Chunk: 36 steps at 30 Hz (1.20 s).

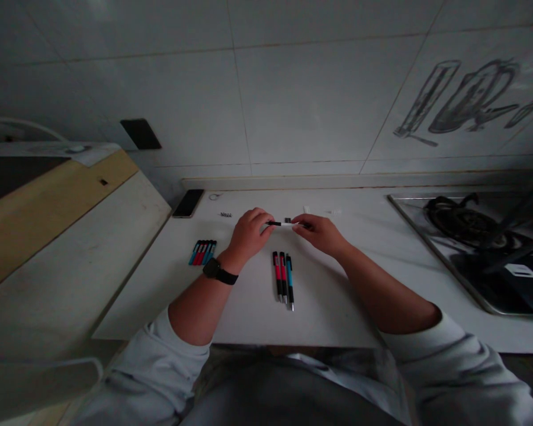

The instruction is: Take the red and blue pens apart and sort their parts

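Between my two hands, above the white counter, a thin black and white pen part (284,224) lies level. My left hand (251,232), with a black watch on its wrist, pinches the dark left end. The right end is held in the fingers of my right hand (320,232). Nearer to me lie three pens: two red and black pens (279,275) and a blue and black pen (290,281). Several blue and red barrels (202,252) sit in a row left of my left hand. Small springs (225,215) and small dark pieces (288,220) lie farther back.
A phone (189,203) lies at the counter's back left, near a thin ring (214,196). Small clear parts (333,212) are behind my right hand. A gas stove (471,236) is on the right, a wooden-edged panel (71,219) on the left. The tiled wall (302,106) stands behind.
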### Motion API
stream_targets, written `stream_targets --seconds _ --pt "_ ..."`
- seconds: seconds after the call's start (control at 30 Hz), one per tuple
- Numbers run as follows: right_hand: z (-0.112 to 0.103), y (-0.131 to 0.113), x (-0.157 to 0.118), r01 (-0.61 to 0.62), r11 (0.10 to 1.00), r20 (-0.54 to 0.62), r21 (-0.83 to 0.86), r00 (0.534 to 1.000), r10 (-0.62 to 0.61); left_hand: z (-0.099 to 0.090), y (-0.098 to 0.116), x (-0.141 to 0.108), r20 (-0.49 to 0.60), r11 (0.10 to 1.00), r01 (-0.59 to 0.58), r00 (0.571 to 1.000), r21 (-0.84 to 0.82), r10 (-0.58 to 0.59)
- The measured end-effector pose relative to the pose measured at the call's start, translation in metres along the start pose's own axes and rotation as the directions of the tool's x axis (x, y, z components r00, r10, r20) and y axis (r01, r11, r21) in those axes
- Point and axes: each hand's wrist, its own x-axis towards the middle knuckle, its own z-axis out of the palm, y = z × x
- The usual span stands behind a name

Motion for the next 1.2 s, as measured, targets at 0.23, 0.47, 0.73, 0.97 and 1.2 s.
stream_targets --seconds 0.23,0.47,0.73,0.97,1.2 --pt "-0.0025 -0.0047 -0.0007 0.010 0.993 0.046 -0.120 0.999 -0.005 0.0020 -0.0008 0.0000 0.041 0.999 -0.036 0.998 -0.003 0.036" --pt "-0.0019 -0.0036 0.0000 0.024 0.993 0.074 -0.119 0.997 -0.015 0.0029 -0.0020 0.0007 0.076 0.998 -0.063 0.995 -0.001 0.062" --pt "0.0000 -0.0060 -0.0005 0.060 0.995 0.009 -0.081 0.998 -0.059 0.0061 -0.0057 0.0014 0.042 0.999 -0.051 0.998 -0.005 0.051" --pt "0.0023 -0.0055 -0.0014 0.027 0.989 0.025 -0.142 0.999 -0.024 0.0027 -0.0027 0.0010 0.012 0.998 -0.064 0.998 0.004 0.064" --pt "0.0047 -0.0052 -0.0025 0.083 0.985 0.048 -0.154 0.996 -0.076 0.0043 -0.0022 0.0011 0.032 0.999 -0.054 0.998 0.008 0.053"
